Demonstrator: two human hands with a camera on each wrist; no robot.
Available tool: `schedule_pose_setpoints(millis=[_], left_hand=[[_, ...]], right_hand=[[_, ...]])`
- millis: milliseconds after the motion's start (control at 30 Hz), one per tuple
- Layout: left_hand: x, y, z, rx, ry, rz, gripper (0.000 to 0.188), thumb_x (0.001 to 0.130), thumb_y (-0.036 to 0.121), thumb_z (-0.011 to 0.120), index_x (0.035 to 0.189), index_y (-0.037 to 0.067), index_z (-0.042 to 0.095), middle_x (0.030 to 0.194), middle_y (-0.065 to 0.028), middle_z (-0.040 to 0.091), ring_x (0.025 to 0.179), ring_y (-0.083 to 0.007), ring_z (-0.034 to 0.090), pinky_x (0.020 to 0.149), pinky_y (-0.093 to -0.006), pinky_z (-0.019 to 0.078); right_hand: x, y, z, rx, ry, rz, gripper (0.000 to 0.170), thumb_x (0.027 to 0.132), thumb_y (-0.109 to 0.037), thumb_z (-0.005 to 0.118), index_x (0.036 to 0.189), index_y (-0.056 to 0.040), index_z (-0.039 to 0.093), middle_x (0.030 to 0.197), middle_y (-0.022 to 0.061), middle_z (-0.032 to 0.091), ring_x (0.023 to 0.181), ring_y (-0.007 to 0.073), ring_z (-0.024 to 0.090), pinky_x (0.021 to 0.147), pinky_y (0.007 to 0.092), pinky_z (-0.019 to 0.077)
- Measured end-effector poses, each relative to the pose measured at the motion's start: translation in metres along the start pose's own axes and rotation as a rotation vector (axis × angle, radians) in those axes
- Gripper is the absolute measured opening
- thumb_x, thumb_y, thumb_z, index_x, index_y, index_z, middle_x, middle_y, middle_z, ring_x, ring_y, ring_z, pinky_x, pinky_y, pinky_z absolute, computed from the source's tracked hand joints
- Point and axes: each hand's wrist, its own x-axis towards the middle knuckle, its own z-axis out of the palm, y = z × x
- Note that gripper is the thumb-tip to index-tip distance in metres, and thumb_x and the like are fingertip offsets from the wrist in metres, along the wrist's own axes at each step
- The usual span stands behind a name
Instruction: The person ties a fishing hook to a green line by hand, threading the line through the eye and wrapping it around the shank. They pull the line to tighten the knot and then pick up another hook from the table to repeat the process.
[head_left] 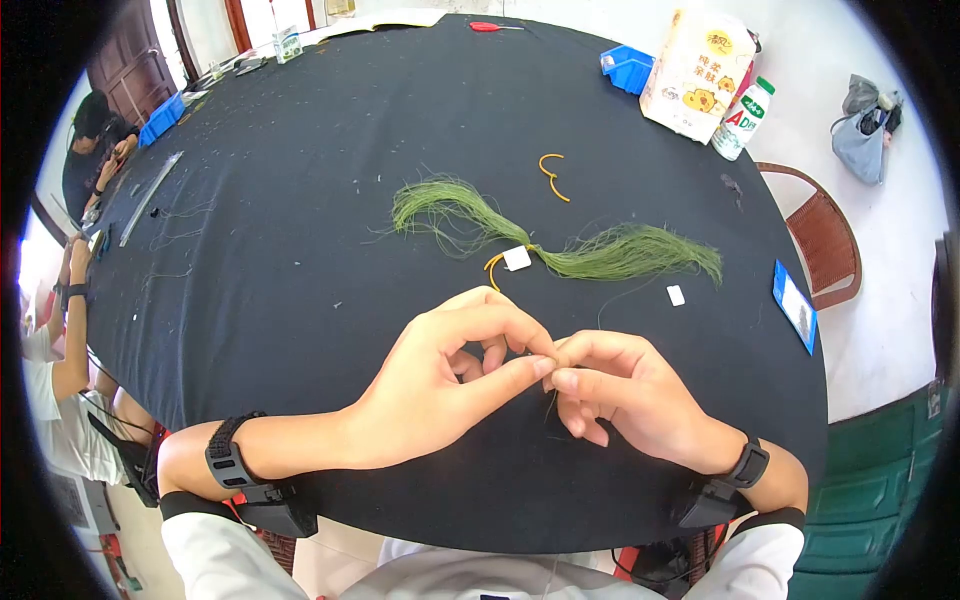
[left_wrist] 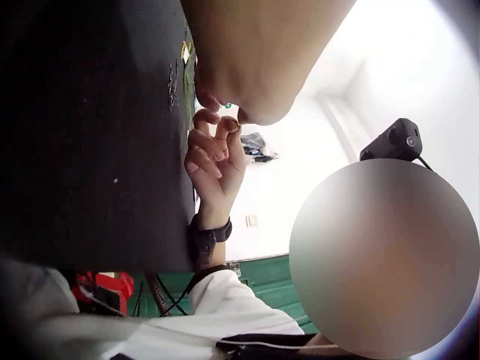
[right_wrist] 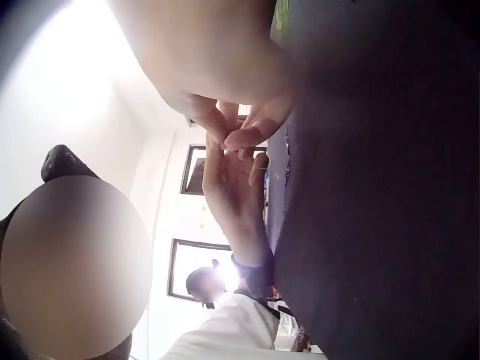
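Near the front of the table, my left hand (head_left: 440, 370) and right hand (head_left: 640, 395) meet fingertip to fingertip. Each pinches between thumb and forefinger, and a fine green thread (head_left: 603, 306) runs from behind the right fingers toward the bundle. A loose end hangs below the fingertips; the pinched part is hidden. Beyond the hands lies a bundle of green threads (head_left: 630, 255), gathered at its middle and fanned out to both sides. A white tag (head_left: 516, 259) and a yellow curved piece (head_left: 491, 268) lie at its middle. Both wrist views show the fingertips together above the table.
Past the bundle is another yellow curved piece (head_left: 552, 177). A white square (head_left: 676, 295) and a blue packet (head_left: 795, 306) lie rightward. A tissue pack (head_left: 697, 75), bottle (head_left: 743, 120) and blue bin (head_left: 628, 69) stand back right. Other people sit along the left edge.
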Motion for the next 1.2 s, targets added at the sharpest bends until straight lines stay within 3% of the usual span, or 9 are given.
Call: schedule_pose_setpoints(millis=[167, 267, 300, 433, 733, 833, 1033, 1200], left_hand=[[0.001, 0.006, -0.005, 0.003, 0.049, -0.042, 0.007, 0.088, 0.007, 0.061, 0.092, 0.001, 0.062, 0.093, -0.0033, 0.052, 0.078, -0.0061, 0.052, 0.058, -0.0191, 0.0436], [0.005, 0.005, -0.015, 0.268, 0.127, 0.095, 0.007, 0.086, 0.006, 0.062, 0.091, 0.002, 0.062, 0.093, -0.0025, 0.053, 0.075, -0.0066, 0.052, 0.058, -0.0207, 0.0432], [0.007, 0.009, -0.02, 0.446, 0.133, 0.108, 0.008, 0.084, 0.006, 0.063, 0.09, 0.002, 0.062, 0.089, -0.0026, 0.055, 0.072, -0.0086, 0.053, 0.057, -0.0233, 0.043], [0.014, -0.003, -0.033, 0.669, 0.09, 0.128, 0.01, 0.08, 0.008, 0.065, 0.088, 0.003, 0.063, 0.084, -0.0058, 0.056, 0.066, -0.0134, 0.053, 0.057, -0.027, 0.043], [0.013, -0.004, -0.035, 0.745, -0.049, -0.013, 0.014, 0.081, 0.013, 0.068, 0.078, -0.001, 0.064, 0.068, -0.0089, 0.058, 0.062, -0.0159, 0.054, 0.057, -0.0305, 0.0438], [0.013, 0.012, -0.032, 0.687, -0.132, -0.252, 0.016, 0.081, 0.013, 0.067, 0.076, -0.001, 0.064, 0.068, -0.0096, 0.059, 0.06, -0.0157, 0.055, 0.056, -0.0301, 0.0437], [0.016, 0.002, -0.035, 0.722, -0.014, 0.017, 0.013, 0.079, 0.012, 0.069, 0.084, 0.002, 0.065, 0.073, -0.007, 0.058, 0.062, -0.0162, 0.054, 0.057, -0.0297, 0.0436], [0.014, -0.007, -0.037, 0.745, -0.1, 0.072, 0.014, 0.078, 0.013, 0.07, 0.086, 0.003, 0.064, 0.079, -0.0081, 0.056, 0.067, -0.0178, 0.054, 0.06, -0.0304, 0.0448]], right_hand=[[-0.002, -0.009, 0.002, 0.123, -0.015, 0.055, 0.017, 0.093, -0.019, 0.055, 0.097, -0.0025, 0.056, 0.084, 0.0086, 0.066, 0.057, 0.0091, 0.059, 0.042, 0.0186, 0.0421], [0.0, -0.004, -0.004, 0.058, 0.007, 0.038, 0.017, 0.093, -0.018, 0.055, 0.095, -0.0015, 0.055, 0.08, 0.008, 0.064, 0.055, 0.0089, 0.058, 0.043, 0.0192, 0.0431], [0.001, -0.001, -0.006, 0.054, 0.005, 0.032, 0.017, 0.093, -0.018, 0.055, 0.095, -0.0012, 0.055, 0.078, 0.0072, 0.063, 0.054, 0.0088, 0.057, 0.043, 0.0194, 0.0432], [0.003, 0.003, -0.011, 0.019, -0.012, 0.021, 0.016, 0.093, -0.017, 0.055, 0.093, -0.0005, 0.056, 0.07, 0.0041, 0.058, 0.051, 0.0085, 0.055, 0.043, 0.02, 0.0432], [0.003, 0.005, -0.012, -0.017, -0.033, -0.005, 0.015, 0.093, -0.016, 0.055, 0.092, -0.0004, 0.056, 0.067, 0.0032, 0.057, 0.051, 0.0086, 0.054, 0.044, 0.0205, 0.0427], [0.002, 0.004, -0.012, -0.034, -0.037, -0.008, 0.015, 0.093, -0.016, 0.055, 0.092, -0.0005, 0.056, 0.067, 0.0029, 0.056, 0.051, 0.0083, 0.054, 0.044, 0.0206, 0.0423], [0.002, 0.003, -0.011, -0.032, -0.041, -0.007, 0.015, 0.093, -0.015, 0.055, 0.092, -0.0002, 0.056, 0.067, 0.0024, 0.056, 0.051, 0.0079, 0.054, 0.044, 0.0206, 0.042], [0.002, 0.001, -0.007, -0.049, -0.014, 0.0, 0.014, 0.092, -0.012, 0.054, 0.087, 0.0004, 0.054, 0.064, 0.0033, 0.054, 0.048, 0.0086, 0.05, 0.042, 0.0214, 0.0416]])
